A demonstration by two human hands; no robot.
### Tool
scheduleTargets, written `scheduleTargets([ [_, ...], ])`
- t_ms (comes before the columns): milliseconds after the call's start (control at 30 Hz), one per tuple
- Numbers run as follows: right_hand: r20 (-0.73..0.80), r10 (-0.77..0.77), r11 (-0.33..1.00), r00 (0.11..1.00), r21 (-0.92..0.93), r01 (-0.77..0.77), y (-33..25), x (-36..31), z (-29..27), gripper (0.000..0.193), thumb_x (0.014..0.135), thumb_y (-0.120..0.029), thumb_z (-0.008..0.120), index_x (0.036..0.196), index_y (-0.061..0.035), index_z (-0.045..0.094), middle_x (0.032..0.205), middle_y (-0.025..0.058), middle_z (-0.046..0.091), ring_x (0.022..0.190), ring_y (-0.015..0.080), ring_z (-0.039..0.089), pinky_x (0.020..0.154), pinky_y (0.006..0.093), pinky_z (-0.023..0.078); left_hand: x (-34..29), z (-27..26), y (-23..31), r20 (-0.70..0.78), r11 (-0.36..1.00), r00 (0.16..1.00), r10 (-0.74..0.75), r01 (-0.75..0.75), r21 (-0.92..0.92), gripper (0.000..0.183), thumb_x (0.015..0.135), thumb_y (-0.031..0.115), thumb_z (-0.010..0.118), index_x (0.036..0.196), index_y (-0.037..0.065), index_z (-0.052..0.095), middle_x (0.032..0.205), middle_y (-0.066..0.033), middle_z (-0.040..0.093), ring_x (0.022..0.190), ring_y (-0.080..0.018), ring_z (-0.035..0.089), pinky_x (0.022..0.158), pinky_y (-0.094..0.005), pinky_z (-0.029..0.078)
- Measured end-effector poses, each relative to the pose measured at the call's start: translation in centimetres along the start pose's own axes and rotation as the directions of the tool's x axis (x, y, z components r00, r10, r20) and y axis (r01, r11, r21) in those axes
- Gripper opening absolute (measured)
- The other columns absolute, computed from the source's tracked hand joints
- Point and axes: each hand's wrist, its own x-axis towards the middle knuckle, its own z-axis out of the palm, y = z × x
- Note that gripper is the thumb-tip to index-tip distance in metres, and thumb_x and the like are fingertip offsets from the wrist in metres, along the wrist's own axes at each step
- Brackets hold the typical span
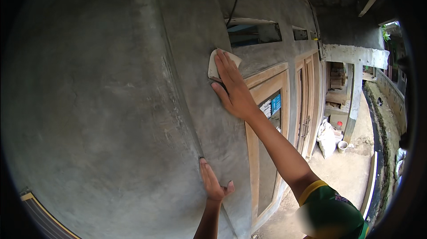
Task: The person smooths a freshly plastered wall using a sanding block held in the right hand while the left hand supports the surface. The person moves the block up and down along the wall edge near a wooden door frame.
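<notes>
White sheet (214, 66) under right hand (235, 93), against wall (111, 105)

Markings: no lettering legible in the head view.
Two label-like pieces on the glass pane (267, 181) of the wooden-framed window (254, 172), both in the upper part of the pane, just above the right forearm (278, 143). (a) Blue sticker (276, 103), upright rectangle, with paler marks on its face; too small to tell whether these are words or pictures. (b) Whitish patch (266, 107) just left of the blue one, mottled with darker marks; content unreadable, and whether it is a separate label or part of the same one cannot be told.
</notes>
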Motion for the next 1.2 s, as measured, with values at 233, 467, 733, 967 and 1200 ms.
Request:
scheduleTargets([
  [233,-0.059,-0.064,0.998,0.996,0.005,0.065,0.3,3.0,-1.0,0.072,0.111,-0.019,0.061,0.172,0.0032,0.029,0.179,0.0266,0.028,0.166,0.0476,0.025,0.134,0.0548,0.025,0.4,0.6,-0.2,-0.029,0.999,0.999,0.025,-0.024,0.032,0.099,0.102,0.054,0.06,0.16,-0.022,0.035,0.161,-0.0459,0.043,0.149,-0.0625,0.046,0.123,-0.0655,0.04],
  [467,-0.067,-0.041,0.999,0.997,-0.025,0.04,1.3,4.8,-1.5,0.07,0.112,-0.021,0.059,0.171,0.0044,0.03,0.179,0.0272,0.028,0.167,0.047,0.025,0.134,0.0539,0.027,4.4,0.1,0.6,-0.043,0.994,0.995,-0.095,0.097,0.05,0.092,0.101,0.036,0.066,0.167,-0.016,0.027,0.164,-0.0429,0.041,0.152,-0.06,0.043,0.123,-0.064,0.042],
  [733,-0.116,-0.091,0.993,0.989,-0.088,0.081,2.5,6.5,-2.3,0.071,0.113,-0.023,0.059,0.171,0.0043,0.029,0.178,0.027,0.03,0.165,0.0469,0.028,0.133,0.0525,0.031,6.2,0.7,-0.1,-0.022,0.998,0.999,0.047,-0.046,0.052,0.096,0.103,0.031,0.066,0.171,-0.015,0.016,0.172,-0.039,0.033,0.158,-0.0587,0.036,0.128,-0.0618,0.034],
  [967,0.0,-0.045,0.996,0.999,-0.075,0.045,1.7,5.9,-2.4,0.072,0.113,-0.025,0.059,0.171,0.0062,0.03,0.178,0.0284,0.03,0.166,0.0469,0.027,0.134,0.0524,0.029,6.1,0.5,-0.2,-0.068,0.998,0.996,0.05,-0.048,0.031,0.091,0.104,0.032,0.064,0.167,-0.018,0.023,0.168,-0.0393,0.04,0.153,-0.0586,0.043,0.126,-0.0603,0.038],
  [1200,-0.023,-0.005,0.999,1.0,-0.053,0.004,2.1,5.6,-1.6,0.075,0.112,-0.03,0.06,0.171,0.0066,0.029,0.178,0.0303,0.029,0.166,0.0483,0.026,0.135,0.0524,0.026,6.3,0.3,0.2,-0.074,0.998,0.996,0.051,-0.047,0.048,0.086,0.103,0.03,0.064,0.163,-0.021,0.029,0.164,-0.0411,0.044,0.15,-0.0594,0.047,0.124,-0.0602,0.042],
])
